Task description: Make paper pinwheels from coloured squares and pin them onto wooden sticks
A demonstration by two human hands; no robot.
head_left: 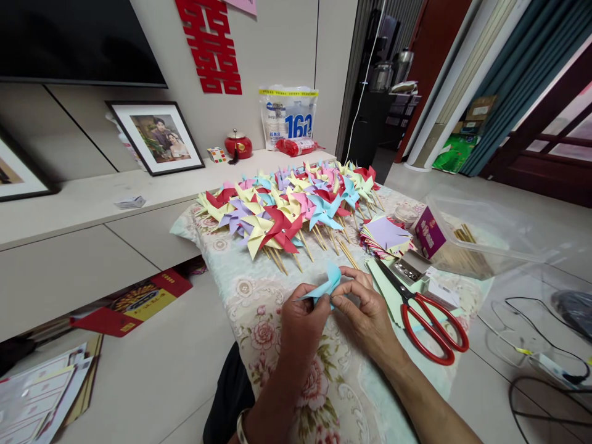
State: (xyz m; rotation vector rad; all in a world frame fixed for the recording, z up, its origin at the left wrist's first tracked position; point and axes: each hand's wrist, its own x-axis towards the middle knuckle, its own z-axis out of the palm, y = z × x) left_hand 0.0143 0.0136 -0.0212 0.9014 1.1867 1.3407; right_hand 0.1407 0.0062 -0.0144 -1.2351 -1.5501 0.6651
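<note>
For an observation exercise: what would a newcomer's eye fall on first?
Probably the colourful pinwheels, massed across the far part of the flowered tablecloth. Next comes the blue paper between the left hand and right hand, then the red-handled scissors to their right.

The left hand (303,317) seemingly hides part of the blue paper (332,280).

Home living room; wall television (78,46), framed photo (160,139), teal curtain (520,86)
</note>
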